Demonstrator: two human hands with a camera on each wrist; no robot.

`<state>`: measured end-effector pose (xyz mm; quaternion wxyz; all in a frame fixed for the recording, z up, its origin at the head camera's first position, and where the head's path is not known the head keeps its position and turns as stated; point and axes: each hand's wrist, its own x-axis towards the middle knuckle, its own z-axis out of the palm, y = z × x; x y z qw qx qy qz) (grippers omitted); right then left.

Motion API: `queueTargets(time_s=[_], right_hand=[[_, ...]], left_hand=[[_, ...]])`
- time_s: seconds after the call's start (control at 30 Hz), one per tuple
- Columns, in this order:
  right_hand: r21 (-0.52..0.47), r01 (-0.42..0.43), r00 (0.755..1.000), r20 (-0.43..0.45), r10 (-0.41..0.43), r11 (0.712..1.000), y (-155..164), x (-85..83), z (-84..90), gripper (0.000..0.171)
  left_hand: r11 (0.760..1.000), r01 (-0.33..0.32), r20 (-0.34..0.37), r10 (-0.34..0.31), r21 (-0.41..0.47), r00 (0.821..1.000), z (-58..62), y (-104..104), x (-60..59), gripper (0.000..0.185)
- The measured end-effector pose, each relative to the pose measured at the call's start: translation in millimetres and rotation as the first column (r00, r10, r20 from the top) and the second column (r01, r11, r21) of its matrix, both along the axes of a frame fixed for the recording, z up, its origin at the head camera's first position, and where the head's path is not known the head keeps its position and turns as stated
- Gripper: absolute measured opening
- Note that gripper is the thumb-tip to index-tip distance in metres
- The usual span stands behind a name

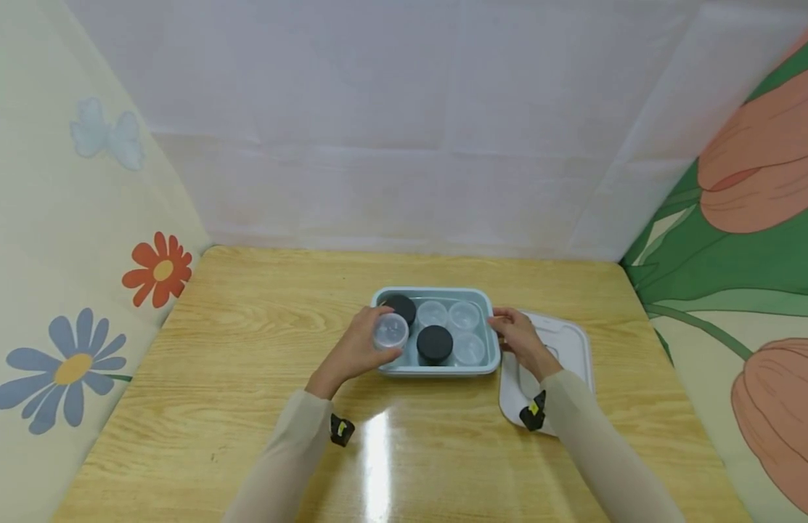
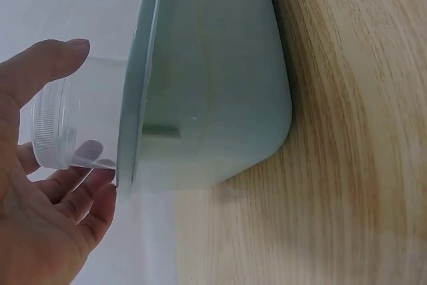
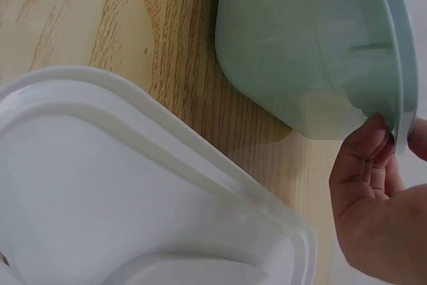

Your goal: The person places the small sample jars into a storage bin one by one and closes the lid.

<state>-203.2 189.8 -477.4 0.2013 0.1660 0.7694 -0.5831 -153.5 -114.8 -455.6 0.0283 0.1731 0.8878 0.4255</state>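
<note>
A pale blue-green plastic bin [image 1: 404, 373] stands on the table with its long side toward me. My left hand [image 1: 359, 347] grips a clear jar [image 1: 390, 331] with a ribbed clear lid, thumb on one side and fingers on the other. In the left wrist view, this jar [image 2: 100, 101] is upright, its lower part hidden behind the bin's rim. My right hand [image 1: 517, 338] pinches the rim at the bin's right end, as the right wrist view also shows. Inside are a black-lidded jar [image 1: 435, 343], another black-topped jar [image 1: 401, 308] at the back left, and three clear-topped jars [image 1: 464, 317].
A white bin lid [image 1: 576, 349] lies on the table right of the bin, partly under my right wrist. The wooden table [image 1: 260, 312] meets a white cloth backdrop [image 1: 404, 181] behind, with printed flower panels [image 1: 73, 369] at the sides.
</note>
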Motion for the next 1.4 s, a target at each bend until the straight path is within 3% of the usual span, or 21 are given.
queueTargets(time_s=[0.53, 0.87, 1.4], right_hand=[[-0.015, 0.0, 1.0, -0.007, 0.0, 1.0, 0.1, -0.3, 1.8, 0.044], [-0.022, -0.002, 1.0, -0.024, 0.002, 1.0, 0.8, 0.7, 0.1, 0.043], [-0.023, -0.011, 1.0, -0.021, 0.011, 1.0, -0.4, 2.9, 0.1, 0.044]], left_hand=[[0.994, -0.023, 0.034, 0.027, -0.107, 0.999, -5.1, -1.1, -0.7, 0.07], [0.987, 0.029, 0.024, -0.025, -0.156, 0.999, -3.3, -2.1, -1.8, 0.07], [0.989, 0.03, 0.041, -0.024, -0.146, 0.999, -2.4, -2.3, -2.1, 0.064]])
